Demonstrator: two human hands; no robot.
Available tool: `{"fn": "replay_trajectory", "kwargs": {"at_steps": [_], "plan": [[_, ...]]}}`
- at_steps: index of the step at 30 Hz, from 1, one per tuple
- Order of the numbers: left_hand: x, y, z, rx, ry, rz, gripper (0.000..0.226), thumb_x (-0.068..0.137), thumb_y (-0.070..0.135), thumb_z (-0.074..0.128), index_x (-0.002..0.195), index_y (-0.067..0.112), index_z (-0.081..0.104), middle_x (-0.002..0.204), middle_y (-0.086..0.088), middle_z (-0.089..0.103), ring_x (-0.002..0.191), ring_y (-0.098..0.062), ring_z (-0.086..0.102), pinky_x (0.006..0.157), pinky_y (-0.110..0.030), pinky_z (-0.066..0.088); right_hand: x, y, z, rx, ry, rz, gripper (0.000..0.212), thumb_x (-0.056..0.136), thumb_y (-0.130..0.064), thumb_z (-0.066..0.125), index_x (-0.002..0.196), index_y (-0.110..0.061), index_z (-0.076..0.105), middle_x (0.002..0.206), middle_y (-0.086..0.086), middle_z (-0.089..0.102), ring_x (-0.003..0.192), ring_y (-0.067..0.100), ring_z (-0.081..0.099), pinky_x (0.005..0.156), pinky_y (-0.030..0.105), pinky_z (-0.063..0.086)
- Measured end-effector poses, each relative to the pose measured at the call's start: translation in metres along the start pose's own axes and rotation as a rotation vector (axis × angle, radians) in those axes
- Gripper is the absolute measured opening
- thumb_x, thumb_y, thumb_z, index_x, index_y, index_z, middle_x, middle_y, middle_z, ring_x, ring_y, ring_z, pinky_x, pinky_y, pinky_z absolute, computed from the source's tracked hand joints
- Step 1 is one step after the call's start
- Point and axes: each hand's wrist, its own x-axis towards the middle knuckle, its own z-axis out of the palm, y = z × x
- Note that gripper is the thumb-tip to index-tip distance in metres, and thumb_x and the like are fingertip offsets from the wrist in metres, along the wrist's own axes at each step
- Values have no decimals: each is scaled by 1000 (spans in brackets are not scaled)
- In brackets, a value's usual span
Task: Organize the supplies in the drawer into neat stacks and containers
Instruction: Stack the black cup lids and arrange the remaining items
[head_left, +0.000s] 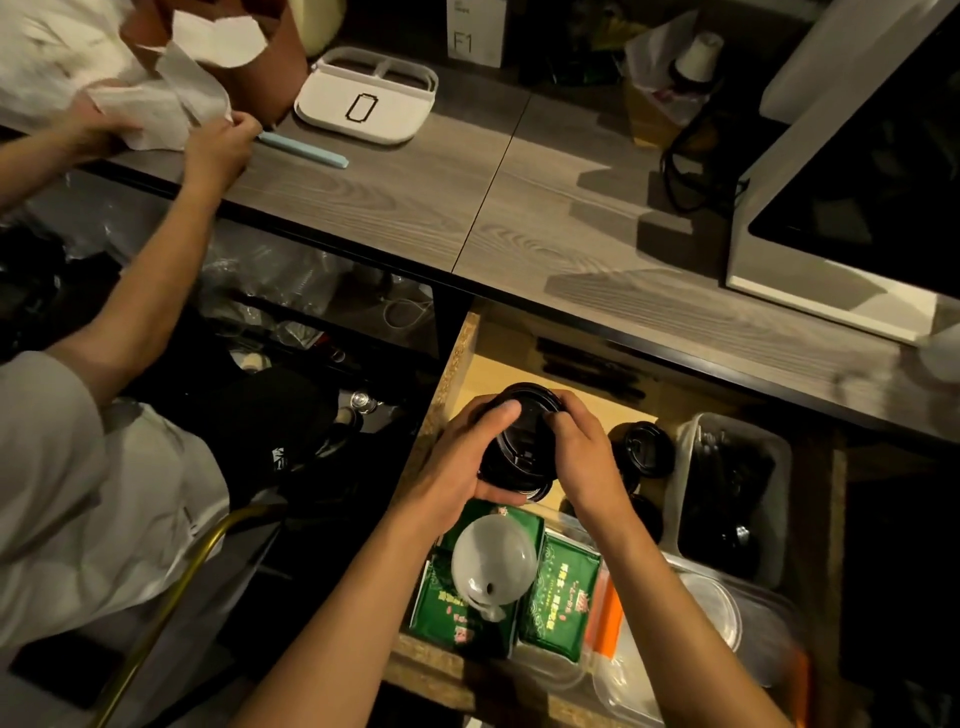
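Nearest, a translucent white plastic dome lid (492, 558) lies on green printed sachets (561, 592) at the open wooden drawer (447, 374) front. Above them, the left hand (457, 462) and right hand (587, 457) curl around a stack of black round plastic cup lids (522, 447) (glossy, seemingly nested), thumbs on top. More black lids (647, 449) sit beyond.

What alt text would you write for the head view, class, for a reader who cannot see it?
Both hands, left hand and right hand, grip a stack of black lids above an open drawer holding green packets, a clear funnel and plastic containers. Another person handles paper at the counter.
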Motion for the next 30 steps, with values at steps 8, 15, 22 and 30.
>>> {"fn": "replay_trajectory", "kwargs": {"at_steps": [8, 15, 22, 30], "plan": [[7, -13, -15, -141, 99, -141, 14, 99, 21, 56, 112, 19, 60, 119, -20, 63, 103, -40, 66, 61, -46, 60, 8, 10, 2, -108, -209, -99, 30, 102, -13, 44, 120, -31, 60, 113, -7, 67, 105, 10, 63, 86, 24, 54], [14, -29, -57, -120, 382, -91, 34, 96, 28, 64, 128, 24, 53, 125, -9, 55, 104, -36, 63, 55, -42, 61, 31, 52, 22, 273, -61, 299, 37, 106, -40, 34, 115, -20, 63, 115, 6, 67, 108, 23, 63, 89, 35, 54], [20, -43, -103, -100, 473, -59, 41, 96, 30, 63, 136, 29, 53, 134, -6, 53, 109, -36, 62, 56, -41, 61, 80, 113, 42, -332, -72, 308, 69, 86, -27, 75, 145, -13, 43, 146, 9, 47, 125, 27, 55, 104, 40, 47], [26, -50, -115, -168, 469, -92, 47, 94, 31, 66, 138, 25, 51, 133, -10, 55, 102, -37, 67, 57, -42, 61, 104, 130, 61, -540, -251, 246, 34, 86, -15, 73, 118, -6, 66, 110, 12, 71, 92, 22, 66, 79, 31, 52]]}}
